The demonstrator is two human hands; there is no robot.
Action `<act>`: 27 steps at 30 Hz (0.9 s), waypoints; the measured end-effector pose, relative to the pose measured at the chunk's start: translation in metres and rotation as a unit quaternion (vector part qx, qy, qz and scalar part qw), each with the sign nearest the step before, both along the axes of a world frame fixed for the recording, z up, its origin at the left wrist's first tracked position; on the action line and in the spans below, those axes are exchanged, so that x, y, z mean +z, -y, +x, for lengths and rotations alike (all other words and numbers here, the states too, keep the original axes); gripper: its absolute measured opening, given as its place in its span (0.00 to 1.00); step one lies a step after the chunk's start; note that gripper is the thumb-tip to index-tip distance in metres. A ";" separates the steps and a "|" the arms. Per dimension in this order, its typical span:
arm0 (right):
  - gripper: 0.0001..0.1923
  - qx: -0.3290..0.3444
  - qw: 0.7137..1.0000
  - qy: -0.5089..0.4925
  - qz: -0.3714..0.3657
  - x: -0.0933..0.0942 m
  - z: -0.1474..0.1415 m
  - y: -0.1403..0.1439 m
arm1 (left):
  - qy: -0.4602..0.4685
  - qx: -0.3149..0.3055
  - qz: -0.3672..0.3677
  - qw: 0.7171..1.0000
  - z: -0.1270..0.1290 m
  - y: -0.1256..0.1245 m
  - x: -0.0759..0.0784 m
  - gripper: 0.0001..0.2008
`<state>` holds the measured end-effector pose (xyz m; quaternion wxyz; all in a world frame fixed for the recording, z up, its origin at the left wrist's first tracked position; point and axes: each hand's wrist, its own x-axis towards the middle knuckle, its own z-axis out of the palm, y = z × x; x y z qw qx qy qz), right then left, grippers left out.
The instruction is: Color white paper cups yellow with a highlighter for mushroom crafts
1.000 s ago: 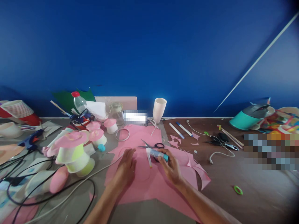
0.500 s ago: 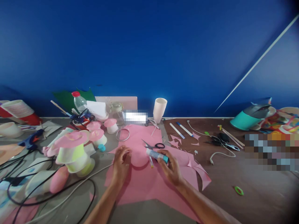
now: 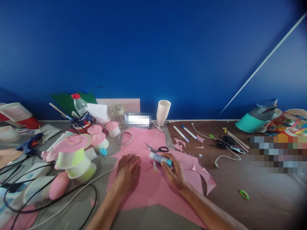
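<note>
Now our left hand [image 3: 128,171] lies flat, fingers spread on pink paper [image 3: 153,188]; right hand [image 3: 176,172] fingers grip glue stick [image 3: 160,158], just before scissors [image 3: 157,149].

You face a deep blue wall [image 3: 153,54] that fills the upper half of your view. A thin pale line [image 3: 263,62] runs diagonally across it at the right. Below, a grey-brown table [image 3: 263,195] meets the wall, lit evenly and softly.
</note>
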<state>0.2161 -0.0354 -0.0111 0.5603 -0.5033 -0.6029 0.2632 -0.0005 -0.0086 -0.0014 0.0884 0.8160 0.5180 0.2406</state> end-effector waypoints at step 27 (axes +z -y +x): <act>0.10 0.065 0.974 0.216 0.026 0.004 -0.001 0.005 | -0.069 -0.077 -0.044 0.994 -0.009 0.003 -0.010 0.23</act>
